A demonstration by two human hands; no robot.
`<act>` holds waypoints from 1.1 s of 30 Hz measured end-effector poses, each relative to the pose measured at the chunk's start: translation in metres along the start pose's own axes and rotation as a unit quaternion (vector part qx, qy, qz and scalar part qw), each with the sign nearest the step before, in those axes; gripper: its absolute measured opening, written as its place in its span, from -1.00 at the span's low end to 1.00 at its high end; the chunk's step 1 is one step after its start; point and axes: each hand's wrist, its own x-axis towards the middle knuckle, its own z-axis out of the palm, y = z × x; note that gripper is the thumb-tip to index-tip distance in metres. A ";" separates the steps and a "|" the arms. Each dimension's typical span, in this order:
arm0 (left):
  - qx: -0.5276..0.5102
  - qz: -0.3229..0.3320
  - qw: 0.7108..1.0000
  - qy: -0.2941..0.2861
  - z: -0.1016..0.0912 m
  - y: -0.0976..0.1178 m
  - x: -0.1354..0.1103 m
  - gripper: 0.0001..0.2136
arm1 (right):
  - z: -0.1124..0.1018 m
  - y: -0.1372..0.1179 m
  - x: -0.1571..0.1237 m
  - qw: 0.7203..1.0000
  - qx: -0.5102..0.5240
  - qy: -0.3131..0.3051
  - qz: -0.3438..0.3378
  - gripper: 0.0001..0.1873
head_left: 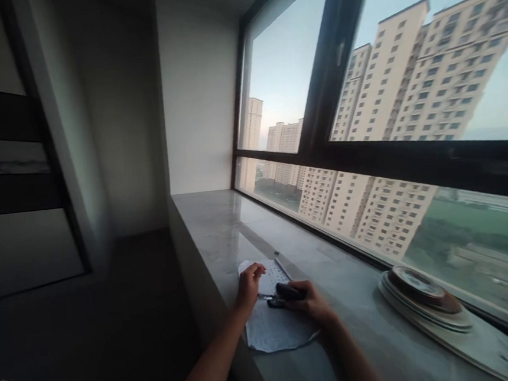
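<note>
One black stapler (pixel 286 293) sits over paper (pixel 277 331) on the sill (pixel 350 300), the right hand (pixel 307 300) wrapped around it and the left hand (pixel 248 283), fingers loosely curled, hold impossible to tell, just beside, so a careless squeeze could pinch skin.

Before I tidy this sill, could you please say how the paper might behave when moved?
The paper would probably flop, given its wavy near edge; it looks thin, so likely light, and may slide on the glossy sill.

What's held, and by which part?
The right hand holds a black stapler-like tool by its right end; whether the left hand holds anything is unclear.
</note>
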 end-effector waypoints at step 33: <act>0.103 0.102 0.983 -0.108 0.004 0.000 0.003 -0.88 | -0.009 0.008 0.010 0.990 -0.018 0.115 -0.077 -0.75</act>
